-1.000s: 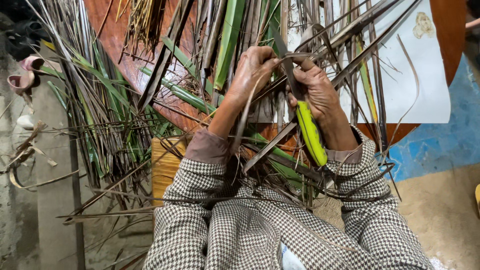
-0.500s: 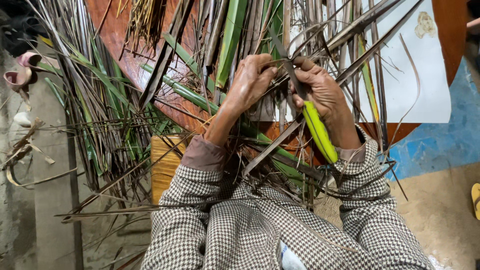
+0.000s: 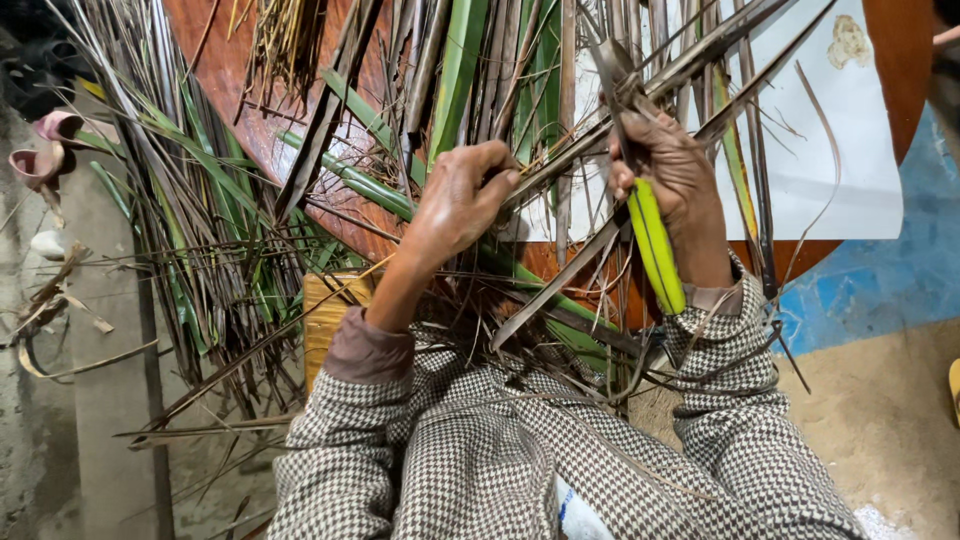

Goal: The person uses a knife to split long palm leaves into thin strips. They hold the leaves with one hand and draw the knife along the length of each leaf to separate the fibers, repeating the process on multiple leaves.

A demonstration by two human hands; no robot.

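Two hands are being shown, the left hand (image 3: 462,200) and the right hand (image 3: 672,170), above two houndstooth sleeves (image 3: 400,440). One yellow-green handled tool (image 3: 655,245) is being counted, along with one white sheet (image 3: 830,160) and two pink slippers (image 3: 45,150). The leaf strips (image 3: 210,230) are too many to be counted.

The long leaf strips (image 3: 560,170) look dry, fibrous and matt, some still fresh green. The tool handle (image 3: 655,245) is smooth, glossy yellow-green plastic. The counter (image 3: 225,90) is polished reddish wood. The sleeves (image 3: 480,450) are woven houndstooth cloth; the white sheet (image 3: 840,160) looks like matt paper.
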